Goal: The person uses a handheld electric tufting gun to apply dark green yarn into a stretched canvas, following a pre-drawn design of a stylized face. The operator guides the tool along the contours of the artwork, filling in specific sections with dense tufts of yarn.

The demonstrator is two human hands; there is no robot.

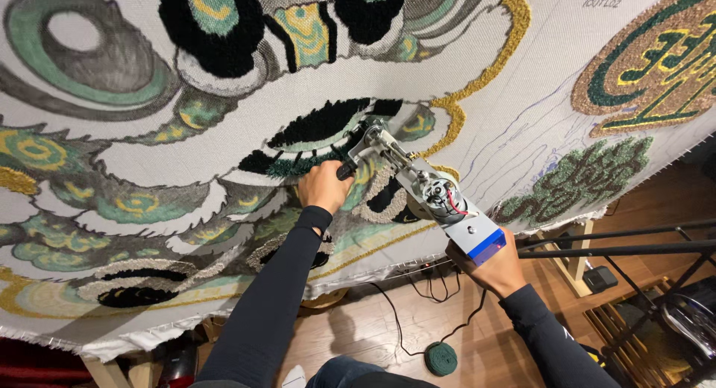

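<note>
A tufting gun (436, 202) with a grey metal body, exposed motor and blue base is pressed nose-first against a large stretched backing cloth (537, 97). My left hand (322, 185) is closed around the gun's black front handle. The rear grip under the blue base is held by my right hand (488, 267). The cloth carries a tufted design in green, black, yellow and white (224, 30); the gun's tip meets it near a black and green patch (321, 127). Both arms wear black sleeves.
A black cable (395, 321) runs over the wooden floor to a ball of green yarn (441, 357). Black metal rods (619, 243) and a wooden frame leg (570, 265) stand at the right. A second tufted patch with green lettering (656, 60) is at upper right.
</note>
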